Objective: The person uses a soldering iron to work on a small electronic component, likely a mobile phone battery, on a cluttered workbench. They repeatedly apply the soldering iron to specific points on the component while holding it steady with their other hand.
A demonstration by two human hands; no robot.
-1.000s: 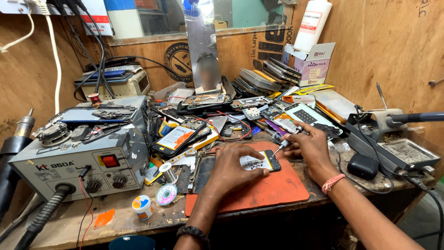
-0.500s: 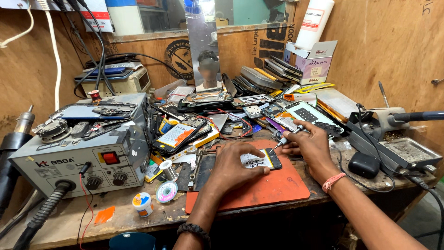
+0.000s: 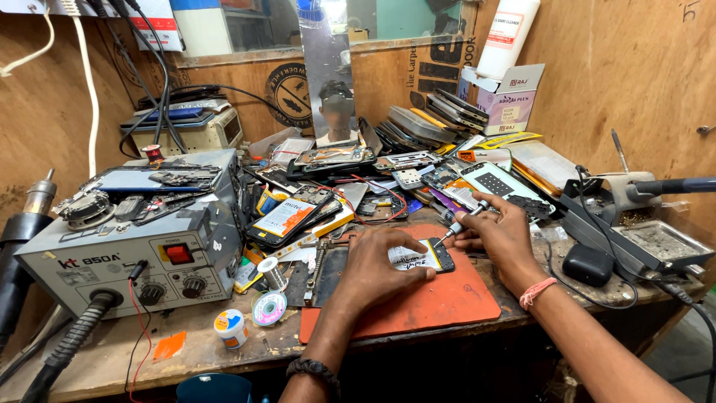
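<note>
Opened black phone (image 3: 419,257), its back bearing a white handwritten label, lies flat on the orange-red rubber work mat (image 3: 440,302) at the bench's front edge. Left hand (image 3: 377,269) presses down on it, fingers spread, pinning rather than clenching. Right hand (image 3: 498,233) pinches a slim grey-handled precision screwdriver (image 3: 461,222), tip at the phone's upper right corner. Judgement: keep the driver square to the screw, pressure light, phone pinned. Grey hot-air rework station (image 3: 127,246) sits well left; solder wick spool (image 3: 268,307) near.

Wood bench (image 3: 224,351) w/ orange mat (image 3: 440,302), rework stn (image 3: 127,246), phone parts (image 3: 418,123)
</note>
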